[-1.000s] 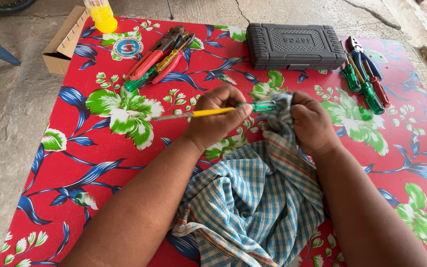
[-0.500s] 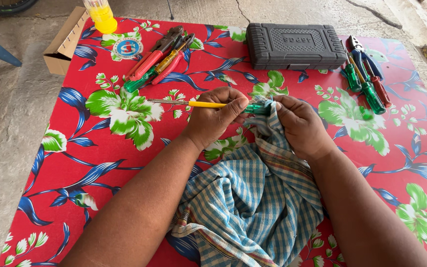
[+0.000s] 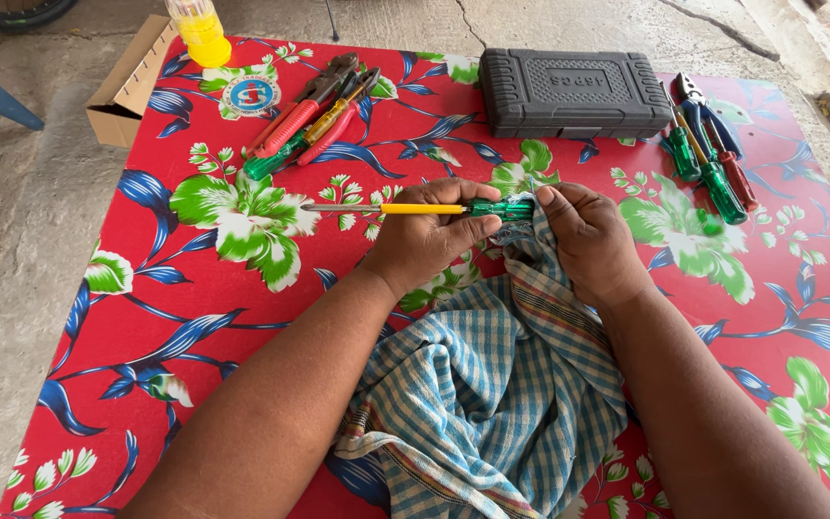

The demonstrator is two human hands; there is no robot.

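My left hand [image 3: 427,242] grips a screwdriver [image 3: 415,208] with a yellow shaft sleeve and a clear green handle, its metal tip pointing left. My right hand [image 3: 590,240] presses a blue and white checked cloth [image 3: 492,384] against the green handle end. The cloth trails down between my forearms over a red mat with a flower print [image 3: 194,288].
A dark grey plastic tool case [image 3: 573,91] lies at the back. Red-handled pliers and screwdrivers [image 3: 314,115] lie at the back left, green and red screwdrivers with blue-handled pliers [image 3: 708,154] at the right. A cardboard box [image 3: 127,86] and a yellow bottle [image 3: 201,29] stand at the far left corner.
The screwdriver has slid left through my left hand and now lies level, tip further left. My right hand with the cloth has shifted onto the green handle end.
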